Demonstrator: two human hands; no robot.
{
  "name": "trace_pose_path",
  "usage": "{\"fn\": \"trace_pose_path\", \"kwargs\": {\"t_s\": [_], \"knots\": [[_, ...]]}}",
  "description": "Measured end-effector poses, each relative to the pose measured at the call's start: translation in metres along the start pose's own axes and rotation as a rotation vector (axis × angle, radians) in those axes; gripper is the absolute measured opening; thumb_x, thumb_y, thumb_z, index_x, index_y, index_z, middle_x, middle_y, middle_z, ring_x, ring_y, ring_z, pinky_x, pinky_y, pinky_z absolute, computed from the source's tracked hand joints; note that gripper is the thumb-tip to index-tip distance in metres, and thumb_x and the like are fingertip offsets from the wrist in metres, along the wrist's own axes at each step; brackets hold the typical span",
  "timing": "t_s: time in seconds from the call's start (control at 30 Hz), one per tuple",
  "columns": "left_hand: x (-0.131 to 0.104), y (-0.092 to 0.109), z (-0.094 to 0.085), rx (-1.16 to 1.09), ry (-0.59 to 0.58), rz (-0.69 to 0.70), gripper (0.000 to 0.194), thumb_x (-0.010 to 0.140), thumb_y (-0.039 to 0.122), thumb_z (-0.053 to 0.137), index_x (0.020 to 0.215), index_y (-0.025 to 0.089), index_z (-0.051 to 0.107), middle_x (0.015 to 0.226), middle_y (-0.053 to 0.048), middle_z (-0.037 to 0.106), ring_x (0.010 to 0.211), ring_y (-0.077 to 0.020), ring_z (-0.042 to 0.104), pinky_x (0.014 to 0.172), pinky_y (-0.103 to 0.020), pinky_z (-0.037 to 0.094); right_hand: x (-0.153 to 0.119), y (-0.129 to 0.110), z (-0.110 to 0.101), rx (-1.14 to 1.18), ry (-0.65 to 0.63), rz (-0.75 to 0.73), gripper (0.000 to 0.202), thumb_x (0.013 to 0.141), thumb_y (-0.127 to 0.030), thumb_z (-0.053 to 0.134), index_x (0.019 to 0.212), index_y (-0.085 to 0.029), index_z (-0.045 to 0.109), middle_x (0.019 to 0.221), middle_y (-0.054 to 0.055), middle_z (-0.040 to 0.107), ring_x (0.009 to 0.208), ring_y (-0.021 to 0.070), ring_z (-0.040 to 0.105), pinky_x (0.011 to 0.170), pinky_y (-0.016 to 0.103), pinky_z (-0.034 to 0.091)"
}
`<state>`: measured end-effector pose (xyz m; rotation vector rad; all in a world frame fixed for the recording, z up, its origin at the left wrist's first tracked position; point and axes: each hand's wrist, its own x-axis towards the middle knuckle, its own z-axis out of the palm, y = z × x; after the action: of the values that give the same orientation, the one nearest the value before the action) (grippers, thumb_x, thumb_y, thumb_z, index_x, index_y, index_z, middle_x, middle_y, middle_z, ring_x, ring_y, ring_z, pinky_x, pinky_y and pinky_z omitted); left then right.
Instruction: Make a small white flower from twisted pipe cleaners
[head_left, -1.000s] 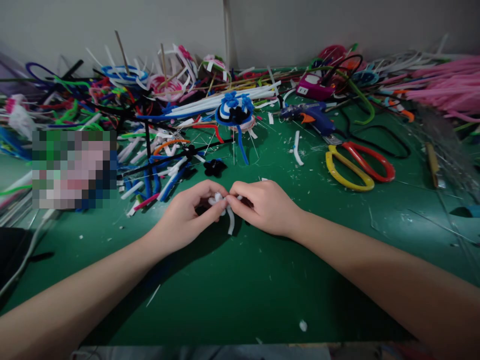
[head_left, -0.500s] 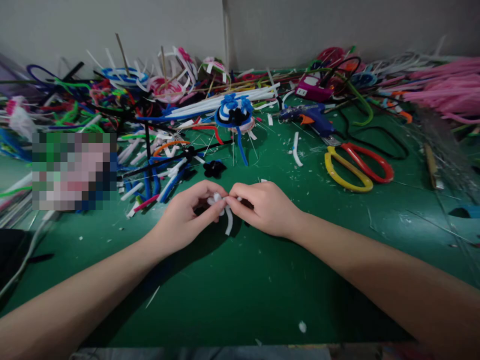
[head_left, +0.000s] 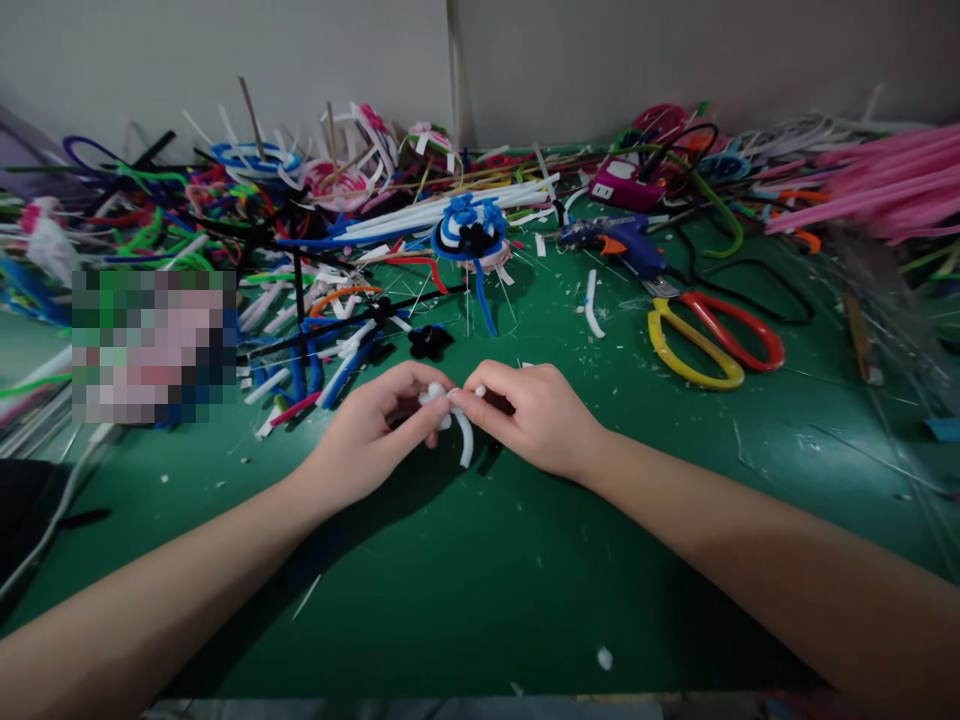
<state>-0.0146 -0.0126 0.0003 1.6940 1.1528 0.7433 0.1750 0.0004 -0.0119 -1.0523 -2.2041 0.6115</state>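
My left hand (head_left: pixel 375 425) pinches a small bundle of bent white pipe cleaner (head_left: pixel 466 440) between thumb and fingers, above the green table. One short white end curves down from the fingertips. My right hand (head_left: pixel 534 415) meets it from the right, its thumb and forefinger closed on the same white piece, with a little white tip showing above the thumb. Just beyond the hands lies a black flower shape (head_left: pixel 430 343). Farther back is a blue and white coiled piece (head_left: pixel 469 235) with a blue stem.
Yellow and red handled scissors (head_left: pixel 694 357) lie to the right, near a blue glue gun (head_left: pixel 634 245). Many coloured pipe cleaners (head_left: pixel 300 290) are heaped at the back and left. A pink bundle (head_left: pixel 885 185) lies back right. The green table (head_left: pixel 450 600) has scattered scraps.
The fingers of both hands have shifted slightly on the white piece, and its hanging end sits a little farther right. More of its tip shows at my right thumb.
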Motion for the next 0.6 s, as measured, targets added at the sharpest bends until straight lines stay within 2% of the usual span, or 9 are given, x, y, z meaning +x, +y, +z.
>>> {"fn": "trace_pose_path", "kwargs": {"t_s": [0.13,0.33,0.6], "knots": [[-0.0004,-0.0013,0.0001,-0.002,0.004,0.019,0.01,0.089,0.026,0.054,0.089,0.017,0.057,0.073,0.002,0.056,0.059,-0.0065,0.059,0.054,-0.016,0.047,0.0001,0.0006,0.0002,0.015,0.015,-0.015,0.031,0.092,-0.039,0.044,0.076,-0.016,0.057,0.055,-0.004,0.052,0.048,0.0067,0.046,0.05,0.02,0.026],[0.0013,0.0002,0.001,-0.046,0.025,0.017,0.008,0.089,0.025,0.054,0.088,0.017,0.056,0.07,0.003,0.056,0.057,-0.0059,0.058,0.053,-0.015,0.047,0.0006,-0.0003,0.0,0.051,-0.041,-0.004,0.027,0.092,-0.038,0.045,0.079,-0.016,0.055,0.054,-0.005,0.051,0.048,0.0064,0.045,0.051,0.02,0.026],[0.0017,0.0022,0.0009,-0.059,0.035,0.03,0.007,0.089,0.024,0.054,0.087,0.017,0.057,0.071,0.003,0.057,0.055,-0.0065,0.058,0.052,-0.017,0.047,0.0005,-0.0007,-0.0011,0.039,-0.072,-0.041,0.028,0.093,-0.035,0.042,0.073,-0.017,0.051,0.055,-0.005,0.048,0.05,0.0066,0.043,0.053,0.021,0.026]]}}
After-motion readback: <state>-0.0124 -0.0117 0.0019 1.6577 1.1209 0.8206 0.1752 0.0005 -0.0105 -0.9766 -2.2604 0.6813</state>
